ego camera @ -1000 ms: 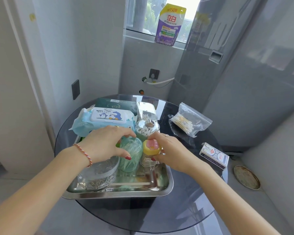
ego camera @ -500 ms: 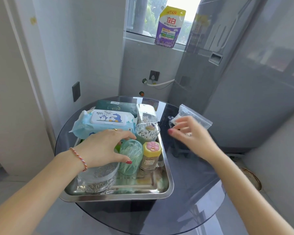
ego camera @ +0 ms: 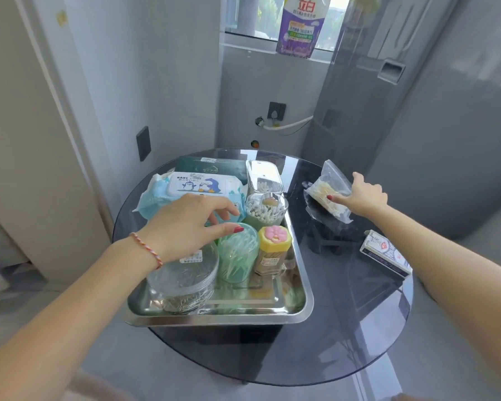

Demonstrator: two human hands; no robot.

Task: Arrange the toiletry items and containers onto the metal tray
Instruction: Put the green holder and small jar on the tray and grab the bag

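Location: a home utility or washroom corner. Indicators: grey tiled walls, a wall socket [ego camera: 276, 110] with a white hose [ego camera: 289, 125] beside it, a detergent refill pouch [ego camera: 300, 24] on the window ledge, and a round glass tabletop [ego camera: 344, 328] carrying household toiletries.

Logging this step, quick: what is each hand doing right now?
Left hand: open, fingers loosely spread above the green cup, gripping nothing.
Right hand: pinching the plastic bag of cotton swabs.
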